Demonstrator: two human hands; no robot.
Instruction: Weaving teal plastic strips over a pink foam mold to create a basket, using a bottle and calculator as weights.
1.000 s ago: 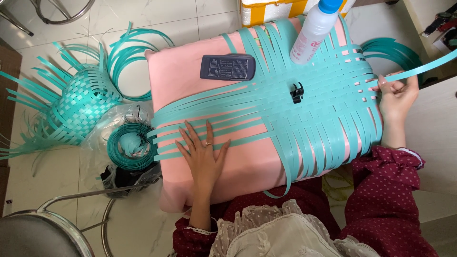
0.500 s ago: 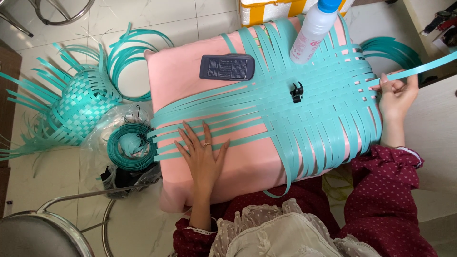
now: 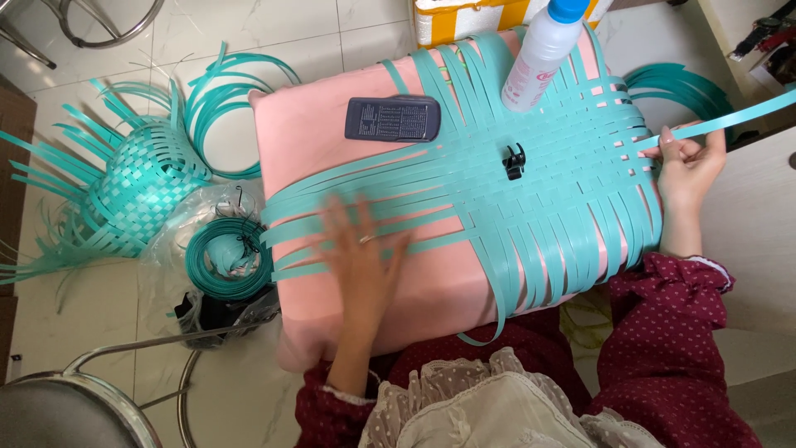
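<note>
A white bottle point(image 3: 537, 60) with pink label and blue cap stands on the teal weave's far edge.

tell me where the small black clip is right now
In the head view, the small black clip sits on the woven teal strips near the middle of the pink board, right of the dark flat case and below the white bottle.

Left hand point(image 3: 362, 249) flat on teal woven strips point(image 3: 531, 191) — right hand point(image 3: 686, 162) pinching one strip point(image 3: 730, 119).
</note>
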